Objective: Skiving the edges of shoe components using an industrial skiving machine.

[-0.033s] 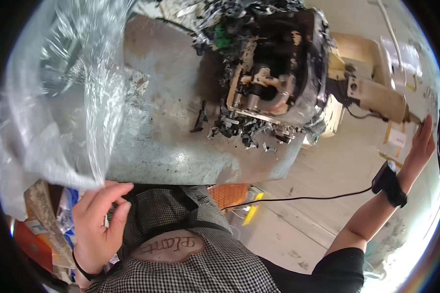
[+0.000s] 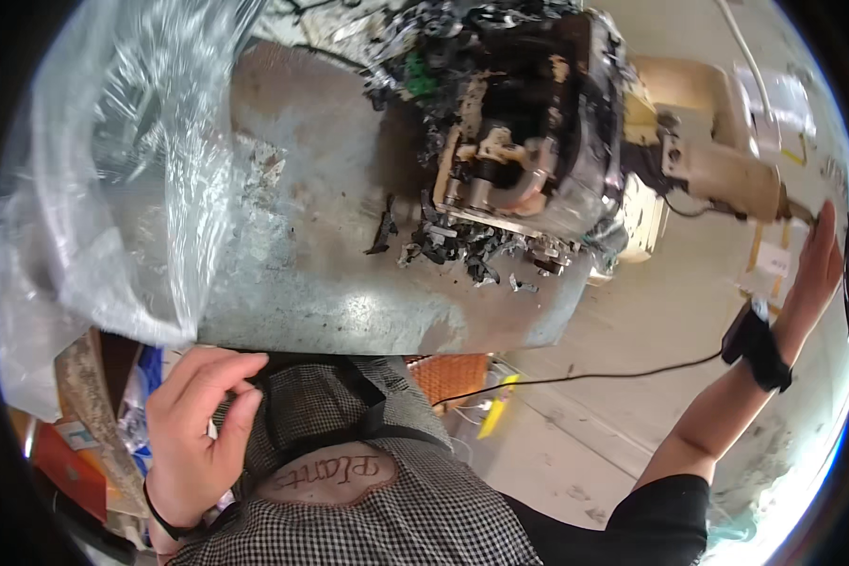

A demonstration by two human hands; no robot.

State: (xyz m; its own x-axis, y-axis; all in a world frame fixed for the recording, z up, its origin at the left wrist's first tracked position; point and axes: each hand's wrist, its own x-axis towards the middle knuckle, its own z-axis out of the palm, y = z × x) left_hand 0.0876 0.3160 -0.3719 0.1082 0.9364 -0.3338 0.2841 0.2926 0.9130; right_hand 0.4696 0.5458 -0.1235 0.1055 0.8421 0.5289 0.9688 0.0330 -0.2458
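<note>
My left hand [image 2: 198,429] is at the lower left, just below the hem of a crumpled clear plastic sheet [image 2: 146,217]. Its fingers curl loosely, the thumb stands apart, and nothing shows between them. At the far right my right hand [image 2: 813,269], with a black band on its wrist, stretches its fingers against the tip of a metal rod. That rod sticks out of the beige arm [image 2: 726,179] of a grimy machine [image 2: 528,141]. The machine's dark open frame holds metal shafts and a curved metal part. The dim picture edge partly hides the right fingertips.
Black and silvery shreds [image 2: 476,255] lie round the machine on a worn metal tabletop [image 2: 330,302]. Its front edge runs close to my checked apron [image 2: 387,509]. A black cable [image 2: 585,381] crosses to my right wrist. Boxes and an orange-red thing [image 2: 71,472] stand lower left.
The plastic sheet's lower edge has shifted slightly up and away from my left fingers. My right hand stays at the rod. The whole view has shifted slightly.
</note>
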